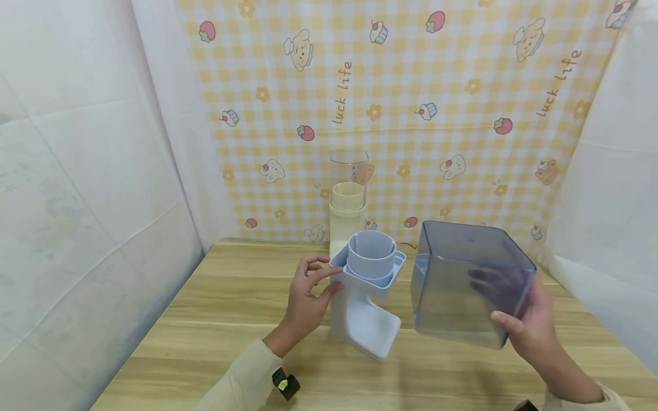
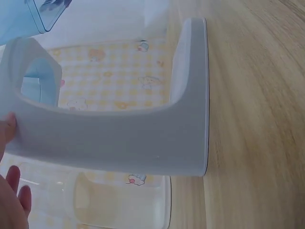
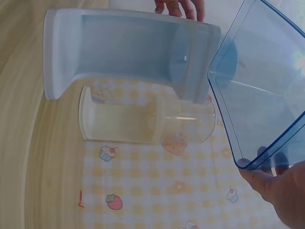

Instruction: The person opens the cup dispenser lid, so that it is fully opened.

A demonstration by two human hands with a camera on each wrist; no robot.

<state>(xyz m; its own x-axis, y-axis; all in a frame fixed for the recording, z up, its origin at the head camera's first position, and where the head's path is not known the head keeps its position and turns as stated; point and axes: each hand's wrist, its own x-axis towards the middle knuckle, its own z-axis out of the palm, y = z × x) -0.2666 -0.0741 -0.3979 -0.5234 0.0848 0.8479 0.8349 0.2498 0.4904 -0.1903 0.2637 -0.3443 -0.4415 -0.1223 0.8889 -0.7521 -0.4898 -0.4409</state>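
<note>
A light blue dispenser stand [image 1: 366, 319] stands upright on the table, with a round collar [image 1: 371, 257] on its top tray and a flat foot at the front. My left hand [image 1: 311, 291] holds the stand's upper left corner, its index finger at the tray rim and its thumb [image 2: 9, 126] against the side wall. To the right, my right hand [image 1: 534, 322] grips a transparent blue container [image 1: 462, 285] by its lower right corner, thumb in front and fingers showing through the far wall. The container is raised beside the stand, its open rim turned toward the stand in the right wrist view.
Behind the light blue stand is a cream dispenser [image 1: 346, 225] with a clear upper part, partly hidden by it. The wooden table [image 1: 231, 325] ends at a yellow checked cloth [image 1: 401, 74]. White cloth [image 1: 92, 171] hangs on both sides.
</note>
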